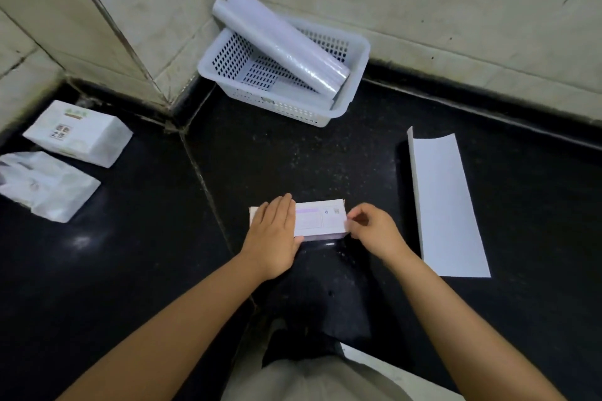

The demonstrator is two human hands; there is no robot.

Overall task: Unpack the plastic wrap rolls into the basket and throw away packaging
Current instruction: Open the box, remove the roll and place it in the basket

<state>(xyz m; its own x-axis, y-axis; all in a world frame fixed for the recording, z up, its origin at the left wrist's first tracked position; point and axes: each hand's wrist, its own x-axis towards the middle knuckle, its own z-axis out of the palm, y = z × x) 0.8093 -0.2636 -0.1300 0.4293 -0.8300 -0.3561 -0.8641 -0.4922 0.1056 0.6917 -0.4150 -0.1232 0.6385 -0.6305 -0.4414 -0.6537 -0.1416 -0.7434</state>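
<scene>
Head view: white printed box (pixel 321 217) under flat left hand (pixel 275 231), its end pinched by right hand (pixel 374 231).

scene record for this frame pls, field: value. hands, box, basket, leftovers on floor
left hand: lies flat on the left part of the box, fingers straight
right hand: pinches the box's right end, grip at the flap edge
box: white, printed label up, lies flat on the dark floor, looks closed
basket: white, perforated, in the wall corner
rolls: two, in the basket, upper ends jutting over its rim
flattened packaging: white sheet on floor, right of box
tissue packs: two, far left
</scene>
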